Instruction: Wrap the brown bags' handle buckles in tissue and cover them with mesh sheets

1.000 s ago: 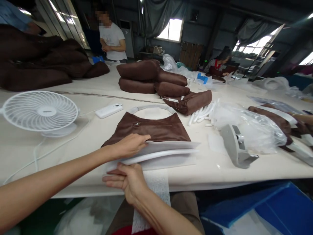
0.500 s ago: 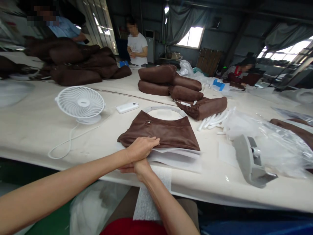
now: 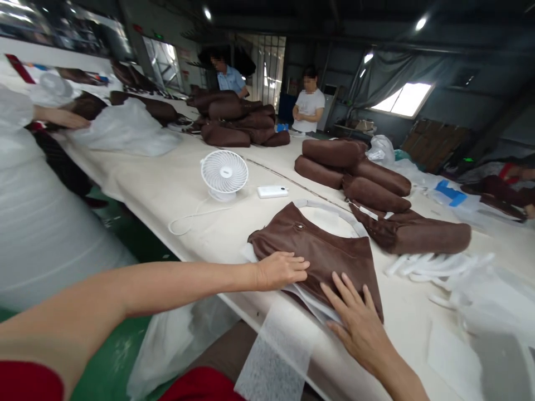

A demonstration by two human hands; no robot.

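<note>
A brown bag (image 3: 326, 245) lies flat on the pale table, with a small zip near its upper edge and a wrapped handle (image 3: 334, 209) curving behind it. White sheets (image 3: 311, 303) stick out along the bag's near edge. My left hand (image 3: 282, 271) rests on the near left part of the bag, fingers stretched out. On its right part lies my right hand (image 3: 353, 314), palm down with the fingers spread. A pale fibrous strip (image 3: 278, 351) hangs over the table edge below my hands.
A white fan (image 3: 224, 174) and a white device (image 3: 272, 191) stand beyond the bag. Stuffed brown bags (image 3: 426, 231) are piled behind it. White tubes (image 3: 438, 264) and clear plastic lie at right. Two people stand across the table; another person's hand (image 3: 67, 118) shows at far left.
The view has swung left. My right hand has come out from under my left wrist and now lies spread on the bag's right part. My left hand remains on the bag.
</note>
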